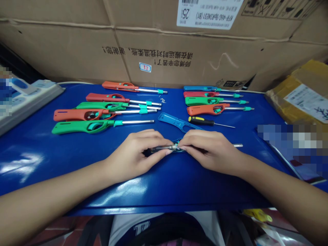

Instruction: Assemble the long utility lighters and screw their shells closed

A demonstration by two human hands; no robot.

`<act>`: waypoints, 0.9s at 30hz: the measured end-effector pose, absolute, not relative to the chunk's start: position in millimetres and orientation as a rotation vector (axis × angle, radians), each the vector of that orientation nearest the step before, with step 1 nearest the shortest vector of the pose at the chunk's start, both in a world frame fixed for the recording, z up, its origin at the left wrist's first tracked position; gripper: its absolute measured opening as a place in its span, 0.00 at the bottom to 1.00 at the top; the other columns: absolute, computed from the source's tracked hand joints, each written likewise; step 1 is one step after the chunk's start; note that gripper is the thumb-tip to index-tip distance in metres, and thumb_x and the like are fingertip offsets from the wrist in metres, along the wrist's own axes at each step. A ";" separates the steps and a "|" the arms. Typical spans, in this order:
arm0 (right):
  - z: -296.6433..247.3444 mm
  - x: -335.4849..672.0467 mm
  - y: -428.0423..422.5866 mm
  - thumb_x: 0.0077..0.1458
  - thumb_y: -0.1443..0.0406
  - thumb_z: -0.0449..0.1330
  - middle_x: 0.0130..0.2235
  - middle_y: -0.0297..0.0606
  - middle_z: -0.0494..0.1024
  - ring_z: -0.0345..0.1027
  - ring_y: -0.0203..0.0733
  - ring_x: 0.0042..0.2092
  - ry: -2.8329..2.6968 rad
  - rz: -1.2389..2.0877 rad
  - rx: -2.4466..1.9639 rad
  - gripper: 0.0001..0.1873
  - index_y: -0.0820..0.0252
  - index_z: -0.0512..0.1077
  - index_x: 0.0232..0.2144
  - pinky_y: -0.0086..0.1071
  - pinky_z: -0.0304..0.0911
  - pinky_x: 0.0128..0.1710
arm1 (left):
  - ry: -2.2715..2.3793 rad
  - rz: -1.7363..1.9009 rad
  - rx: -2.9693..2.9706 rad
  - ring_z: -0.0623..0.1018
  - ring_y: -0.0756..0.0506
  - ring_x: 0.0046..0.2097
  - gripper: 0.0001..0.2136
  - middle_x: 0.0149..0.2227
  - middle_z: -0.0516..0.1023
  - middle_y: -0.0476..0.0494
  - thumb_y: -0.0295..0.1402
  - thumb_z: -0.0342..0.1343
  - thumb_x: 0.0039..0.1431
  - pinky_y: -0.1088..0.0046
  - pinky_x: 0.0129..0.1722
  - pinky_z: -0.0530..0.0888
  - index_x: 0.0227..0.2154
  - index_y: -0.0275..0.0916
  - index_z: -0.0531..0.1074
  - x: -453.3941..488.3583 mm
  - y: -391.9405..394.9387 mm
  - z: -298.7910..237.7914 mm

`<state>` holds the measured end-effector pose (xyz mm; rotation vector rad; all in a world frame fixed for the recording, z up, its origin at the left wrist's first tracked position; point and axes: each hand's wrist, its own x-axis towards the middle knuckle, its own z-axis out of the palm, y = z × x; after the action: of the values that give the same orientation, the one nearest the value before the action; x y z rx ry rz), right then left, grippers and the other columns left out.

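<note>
My left hand (146, 148) is closed in a pinch around a dark, see-through fuel tank (161, 148) of a gas lighter. At the tank's right end, the fingertips of my right hand (207, 147) pinch a small pale fitting (175, 147). Beneath both hands lies an opened blue lighter, largely covered; its metal barrel tip (238, 146) sticks out beyond my right hand. Just behind my fingers rests a loose blue casing half (171, 121). A black-and-yellow screwdriver (201, 121) lies to its right.
Several long lighters, among them a green one (71, 127), lie at left; more, including an orange one (205, 109), lie at right. Small screws (163, 100) sit between them. A large carton (89, 58) stands behind the blue table, a power strip (36, 94) left, a taped parcel (294, 102) right.
</note>
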<state>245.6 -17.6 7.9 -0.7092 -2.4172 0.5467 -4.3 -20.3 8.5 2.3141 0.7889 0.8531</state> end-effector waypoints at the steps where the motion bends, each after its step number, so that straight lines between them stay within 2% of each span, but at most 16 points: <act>1: 7.8 245.6 -17.7 0.68 0.70 0.54 0.41 0.38 0.81 0.75 0.38 0.43 -2.421 0.545 -0.707 0.08 0.58 0.74 0.42 0.31 0.70 0.43 | 0.783 0.855 2.322 0.80 0.48 0.39 0.09 0.39 0.82 0.44 0.29 0.58 0.66 0.74 0.41 0.77 0.47 0.40 0.80 -4.5 -20.4 8.3; 16: 6.6 245.1 -17.6 0.68 0.69 0.55 0.41 0.38 0.81 0.75 0.38 0.42 -2.420 0.554 -0.760 0.08 0.57 0.74 0.41 0.32 0.69 0.42 | 0.776 0.868 2.382 0.80 0.48 0.40 0.09 0.40 0.82 0.44 0.29 0.57 0.67 0.72 0.42 0.77 0.47 0.40 0.79 -3.5 -20.5 6.7; 27: 8.3 246.5 -18.4 0.67 0.69 0.56 0.40 0.39 0.81 0.75 0.38 0.42 -2.405 0.504 -0.767 0.07 0.59 0.75 0.42 0.31 0.69 0.41 | 0.813 0.876 2.338 0.79 0.49 0.39 0.09 0.39 0.82 0.45 0.29 0.59 0.66 0.74 0.40 0.76 0.46 0.38 0.80 -4.0 -20.0 7.4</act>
<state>246.5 -18.4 8.3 -0.7665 -2.4055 0.5042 -4.0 -20.0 7.4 2.3381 0.8125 0.8758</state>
